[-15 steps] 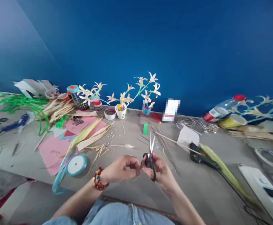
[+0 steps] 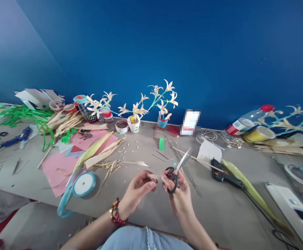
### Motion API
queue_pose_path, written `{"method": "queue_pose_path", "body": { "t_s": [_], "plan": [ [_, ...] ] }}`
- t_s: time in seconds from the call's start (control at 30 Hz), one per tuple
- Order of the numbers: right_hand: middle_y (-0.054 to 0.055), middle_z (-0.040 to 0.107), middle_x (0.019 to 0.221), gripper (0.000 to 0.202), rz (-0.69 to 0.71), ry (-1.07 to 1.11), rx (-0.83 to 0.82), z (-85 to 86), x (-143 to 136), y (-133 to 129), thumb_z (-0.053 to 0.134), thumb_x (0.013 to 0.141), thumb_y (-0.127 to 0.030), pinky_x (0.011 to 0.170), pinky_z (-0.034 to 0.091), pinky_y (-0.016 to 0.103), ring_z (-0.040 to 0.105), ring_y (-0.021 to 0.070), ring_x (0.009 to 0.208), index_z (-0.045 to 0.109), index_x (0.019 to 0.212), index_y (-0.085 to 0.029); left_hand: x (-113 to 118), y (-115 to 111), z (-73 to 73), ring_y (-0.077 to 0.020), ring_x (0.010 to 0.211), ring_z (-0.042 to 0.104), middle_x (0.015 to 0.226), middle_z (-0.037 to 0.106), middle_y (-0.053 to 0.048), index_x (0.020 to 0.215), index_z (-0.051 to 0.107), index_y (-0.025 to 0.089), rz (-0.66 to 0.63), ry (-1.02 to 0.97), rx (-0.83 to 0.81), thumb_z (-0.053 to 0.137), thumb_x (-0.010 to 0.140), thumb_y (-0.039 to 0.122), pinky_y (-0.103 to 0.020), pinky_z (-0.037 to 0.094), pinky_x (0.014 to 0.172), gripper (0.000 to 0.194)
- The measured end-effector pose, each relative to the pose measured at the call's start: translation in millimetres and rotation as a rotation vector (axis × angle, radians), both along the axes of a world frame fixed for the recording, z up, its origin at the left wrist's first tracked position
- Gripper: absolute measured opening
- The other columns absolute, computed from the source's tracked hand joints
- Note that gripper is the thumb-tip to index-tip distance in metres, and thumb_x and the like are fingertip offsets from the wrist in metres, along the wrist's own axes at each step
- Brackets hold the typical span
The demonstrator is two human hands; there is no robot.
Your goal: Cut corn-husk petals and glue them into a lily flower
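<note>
Black-handled scissors are in my right hand, with the blades pointing up and to the right and slightly apart. A small pale piece of corn husk spans the gap between my two hands. My left hand pinches its left end with curled fingers, and its right end meets the fingertips of my right hand. Husk scraps and a cut husk petal lie on the table beyond my left hand. Thin wires lie just past my right hand.
Husk flowers stand in cups along the blue wall. At left are a blue ribbon roll, pink sheets and green stems. A black glue gun with its cord and a white power strip lie at right.
The scissors have swung from upright to leaning right as my right hand turned. My left hand has turned and opened a little, and the husk piece now shows between the hands.
</note>
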State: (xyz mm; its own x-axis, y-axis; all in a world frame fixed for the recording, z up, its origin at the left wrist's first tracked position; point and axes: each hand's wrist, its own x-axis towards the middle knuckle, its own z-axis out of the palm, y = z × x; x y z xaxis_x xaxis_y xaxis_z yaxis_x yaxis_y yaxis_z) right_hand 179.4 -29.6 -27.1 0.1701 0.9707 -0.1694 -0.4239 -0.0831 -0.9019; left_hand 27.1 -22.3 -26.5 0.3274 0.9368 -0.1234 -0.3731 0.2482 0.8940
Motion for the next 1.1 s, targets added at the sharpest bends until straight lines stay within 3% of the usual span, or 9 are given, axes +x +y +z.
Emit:
{"method": "queue_pose_path", "body": {
  "t_s": [0.17, 0.3, 0.5, 0.63, 1.1],
  "plan": [
    [-0.003, 0.058, 0.074, 0.03, -0.042, -0.012, 0.017, -2.9, -10, -5, 0.083, 0.067, -0.03, 0.056, 0.041, 0.021, 0.051, 0.0102, 0.062, 0.06, 0.083, -0.02, 18, -4, 1.9, -0.0116, 0.074, 0.054, 0.076, 0.058, -0.002, 0.078, 0.064, 0.014, 0.126, -0.065, -0.003, 0.069, 0.082, 0.028, -0.024, 0.044, 0.074, 0.016],
    [-0.001, 0.058, 0.076, 0.031, 0.016, -0.088, 0.009, -3.3, -4, -8, 0.08, 0.071, -0.036, 0.053, 0.038, 0.021, 0.047, 0.0097, 0.059, 0.059, 0.087, -0.02, 14, 2, 3.6, -0.0103, 0.072, 0.053, 0.077, 0.058, -0.001, 0.077, 0.063, 0.014, 0.161, -0.072, -0.003, 0.069, 0.082, 0.025, -0.023, 0.044, 0.074, 0.013],
    [0.001, 0.055, 0.067, 0.048, 0.477, -0.219, 0.017, -4.1, 24, -24, 0.068, 0.074, -0.063, 0.051, 0.031, 0.023, 0.043, 0.011, 0.057, 0.056, 0.081, -0.016, -2, 13, 10.7, -0.0114, 0.077, 0.054, 0.088, 0.061, -0.003, 0.082, 0.063, 0.015, 0.189, -0.015, 0.051, 0.069, 0.081, 0.024, -0.023, 0.044, 0.074, 0.01],
    [0.0, 0.053, 0.064, 0.059, 0.633, -0.285, -0.005, -2.4, 30, -32, 0.065, 0.068, -0.073, 0.052, 0.028, 0.023, 0.043, 0.0114, 0.057, 0.052, 0.078, -0.016, -5, 16, 19.4, -0.0137, 0.078, 0.056, 0.089, 0.062, -0.005, 0.081, 0.063, 0.015, 0.132, 0.004, 0.101, 0.066, 0.084, 0.024, -0.026, 0.044, 0.075, 0.01],
    [-0.002, 0.051, 0.057, 0.058, 0.628, -0.285, -0.071, 11.6, 22, -25, 0.068, 0.064, -0.073, 0.048, 0.035, 0.021, 0.041, 0.0098, 0.05, 0.049, 0.068, -0.018, -9, 16, 29.9, -0.0154, 0.078, 0.056, 0.082, 0.062, -0.005, 0.08, 0.063, 0.014, 0.012, 0.018, 0.128, 0.067, 0.083, 0.029, -0.027, 0.043, 0.074, 0.015]
  ]
}}
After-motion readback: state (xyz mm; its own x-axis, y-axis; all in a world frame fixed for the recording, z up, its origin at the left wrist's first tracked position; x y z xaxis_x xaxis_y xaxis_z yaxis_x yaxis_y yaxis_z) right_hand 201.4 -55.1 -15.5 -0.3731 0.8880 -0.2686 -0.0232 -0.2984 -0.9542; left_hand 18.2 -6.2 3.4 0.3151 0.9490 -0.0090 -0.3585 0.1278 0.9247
